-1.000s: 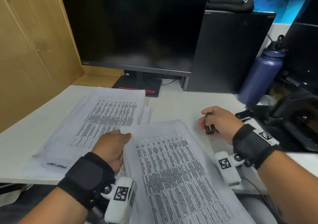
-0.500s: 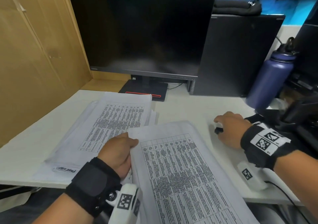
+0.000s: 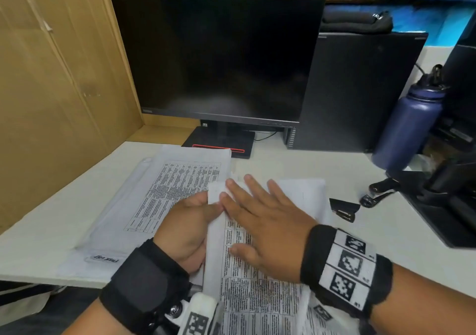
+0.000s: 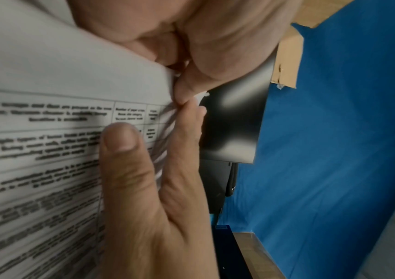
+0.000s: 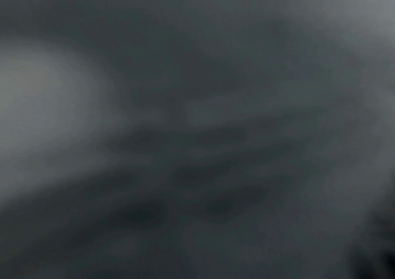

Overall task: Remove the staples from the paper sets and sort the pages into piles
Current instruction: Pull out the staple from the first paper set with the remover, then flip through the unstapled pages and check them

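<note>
Left hand (image 3: 190, 228) pinching paper set's (image 3: 257, 296) top page, right hand (image 3: 260, 221) flat: peel slowly, pressing lower sheets.

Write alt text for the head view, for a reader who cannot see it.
A right hand presses flat on a printed white paper set while the left hand grips its edge, on a white desk before a dark monitor; a small black staple remover lies alongside.

Bare desk (image 3: 296, 164) lies open behind the papers; staple remover (image 3: 343, 209) sits right.
</note>
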`<state>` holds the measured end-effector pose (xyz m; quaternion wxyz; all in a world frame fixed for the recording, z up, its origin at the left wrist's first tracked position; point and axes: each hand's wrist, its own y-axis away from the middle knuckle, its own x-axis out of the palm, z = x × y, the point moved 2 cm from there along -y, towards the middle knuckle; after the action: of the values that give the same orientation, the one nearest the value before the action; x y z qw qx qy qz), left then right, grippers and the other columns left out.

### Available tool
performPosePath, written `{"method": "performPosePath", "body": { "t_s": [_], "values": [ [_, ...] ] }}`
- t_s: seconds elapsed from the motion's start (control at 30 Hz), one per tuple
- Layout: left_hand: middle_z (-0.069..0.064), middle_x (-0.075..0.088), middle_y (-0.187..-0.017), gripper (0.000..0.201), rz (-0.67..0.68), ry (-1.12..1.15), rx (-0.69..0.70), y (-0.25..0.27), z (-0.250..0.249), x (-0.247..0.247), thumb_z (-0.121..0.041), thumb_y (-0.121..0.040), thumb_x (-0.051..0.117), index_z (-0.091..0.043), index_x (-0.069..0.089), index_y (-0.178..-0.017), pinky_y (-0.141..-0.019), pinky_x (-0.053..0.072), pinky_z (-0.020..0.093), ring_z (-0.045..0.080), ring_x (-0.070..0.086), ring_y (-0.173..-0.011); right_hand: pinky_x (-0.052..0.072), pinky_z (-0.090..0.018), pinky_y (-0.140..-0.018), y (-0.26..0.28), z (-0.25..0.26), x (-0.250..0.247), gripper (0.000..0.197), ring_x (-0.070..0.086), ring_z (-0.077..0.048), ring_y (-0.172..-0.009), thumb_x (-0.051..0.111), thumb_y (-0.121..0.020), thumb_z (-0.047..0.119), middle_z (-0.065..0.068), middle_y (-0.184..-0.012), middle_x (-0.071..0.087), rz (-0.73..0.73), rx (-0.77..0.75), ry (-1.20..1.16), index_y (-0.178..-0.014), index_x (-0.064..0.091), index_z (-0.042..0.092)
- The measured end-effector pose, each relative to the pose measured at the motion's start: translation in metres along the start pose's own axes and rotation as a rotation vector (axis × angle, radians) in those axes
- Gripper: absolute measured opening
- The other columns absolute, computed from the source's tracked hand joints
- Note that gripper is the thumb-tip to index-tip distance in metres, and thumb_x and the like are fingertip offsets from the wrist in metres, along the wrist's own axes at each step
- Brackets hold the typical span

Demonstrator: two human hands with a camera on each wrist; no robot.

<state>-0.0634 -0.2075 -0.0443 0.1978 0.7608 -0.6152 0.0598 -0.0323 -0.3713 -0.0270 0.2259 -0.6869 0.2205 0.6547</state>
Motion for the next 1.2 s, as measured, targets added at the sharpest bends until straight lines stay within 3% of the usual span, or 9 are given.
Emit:
{"method": "performPosePath", "body": {
  "t_s": [0.17, 0.23, 0.33, 0.53, 0.8, 0.9, 1.03, 1.1, 1.2],
  "values": [
    [0.025, 0.077, -0.106, 0.030, -0.050, -0.088, 0.144, 0.006, -0.039, -0.014, 0.004, -0.101, 0.046, -0.004, 0.074, -0.109, -0.075, 0.063, 0.047, 0.036, 0.077, -0.087, -0.009, -0.051, -0.123, 0.017, -0.048, -0.006, 0.087, -0.033, -0.023, -0.147, 0.041, -0.094, 0.063, 0.004, -0.159, -0.035, 0.033, 0.248, -0.009, -0.152, -0.021, 0.042],
    [0.021, 0.079, -0.099, 0.037, -0.093, -0.097, 0.217, 0.008, -0.066, -0.028, 0.002, -0.101, 0.046, -0.012, 0.079, -0.095, -0.064, 0.065, 0.042, 0.031, 0.078, -0.076, -0.006, -0.047, -0.124, 0.038, -0.082, 0.005, 0.092, -0.029, -0.022, -0.148, 0.046, -0.091, 0.064, 0.002, -0.160, -0.034, 0.075, 0.400, -0.033, -0.156, -0.012, 0.038],
    [0.019, 0.079, -0.100, 0.039, -0.171, -0.107, 0.330, 0.012, -0.102, -0.043, -0.001, -0.103, 0.042, -0.017, 0.078, -0.107, -0.074, 0.059, 0.048, 0.032, 0.075, -0.080, 0.002, -0.042, -0.125, 0.070, -0.121, 0.018, 0.088, -0.018, -0.025, -0.153, 0.056, -0.090, 0.058, -0.003, -0.166, -0.020, 0.077, 0.552, -0.092, -0.159, 0.008, 0.032],
    [0.007, 0.081, -0.106, 0.034, -0.221, -0.084, 0.549, 0.019, -0.146, -0.030, -0.003, -0.104, 0.045, -0.017, 0.070, -0.123, -0.074, 0.065, 0.041, 0.026, 0.078, -0.099, 0.025, -0.019, -0.113, 0.078, -0.151, 0.011, 0.049, 0.036, -0.014, -0.144, 0.062, -0.091, 0.027, 0.006, -0.161, 0.027, -0.017, 0.481, -0.181, -0.138, 0.053, 0.037],
    [0.001, 0.077, -0.119, 0.033, -0.082, -0.156, 0.705, 0.031, -0.178, 0.040, -0.009, -0.107, 0.045, -0.021, 0.065, -0.129, -0.090, 0.061, 0.049, 0.021, 0.075, -0.108, 0.029, -0.029, -0.117, 0.080, -0.188, 0.022, 0.050, 0.035, -0.016, -0.145, 0.049, -0.096, 0.030, 0.007, -0.163, 0.021, 0.322, 0.598, -0.055, -0.146, 0.046, 0.028],
    [0.003, 0.075, -0.123, 0.033, -0.038, -0.184, 0.721, 0.026, -0.173, 0.061, -0.008, -0.107, 0.044, -0.019, 0.065, -0.130, -0.099, 0.055, 0.056, 0.024, 0.073, -0.113, 0.029, -0.029, -0.116, 0.081, -0.189, -0.007, 0.035, 0.039, -0.014, -0.141, 0.055, -0.097, 0.040, 0.006, -0.159, 0.033, -0.035, 0.601, -0.213, -0.131, 0.058, 0.033],
    [0.006, 0.076, -0.119, 0.032, 0.005, -0.197, 0.710, 0.018, -0.162, 0.082, -0.006, -0.106, 0.045, -0.021, 0.068, -0.121, -0.100, 0.055, 0.057, 0.027, 0.073, -0.110, 0.048, -0.028, -0.102, 0.077, -0.140, -0.068, 0.069, 0.058, -0.002, -0.122, 0.068, -0.078, 0.065, 0.016, -0.130, 0.064, -0.666, 0.362, -1.074, -0.134, 0.053, 0.029],
    [0.008, 0.077, -0.118, 0.031, 0.034, -0.190, 0.682, 0.014, -0.154, 0.088, -0.005, -0.105, 0.045, -0.020, 0.069, -0.120, -0.099, 0.055, 0.058, 0.029, 0.073, -0.109, 0.054, -0.032, -0.094, 0.073, -0.122, -0.081, 0.070, 0.066, -0.006, -0.114, 0.079, -0.073, 0.056, 0.012, -0.124, 0.070, -0.777, 0.318, -1.245, -0.131, 0.055, 0.024],
    [0.007, 0.077, -0.118, 0.026, 0.075, -0.196, 0.628, 0.012, -0.135, 0.089, -0.013, -0.104, 0.049, -0.018, 0.066, -0.122, -0.101, 0.054, 0.057, 0.028, 0.073, -0.109, 0.055, -0.043, -0.093, 0.071, -0.114, -0.077, 0.031, 0.071, -0.009, -0.104, 0.074, -0.087, 0.023, 0.012, -0.111, 0.075, -0.937, 0.464, -1.149, -0.117, 0.068, 0.030]
  ]
}}
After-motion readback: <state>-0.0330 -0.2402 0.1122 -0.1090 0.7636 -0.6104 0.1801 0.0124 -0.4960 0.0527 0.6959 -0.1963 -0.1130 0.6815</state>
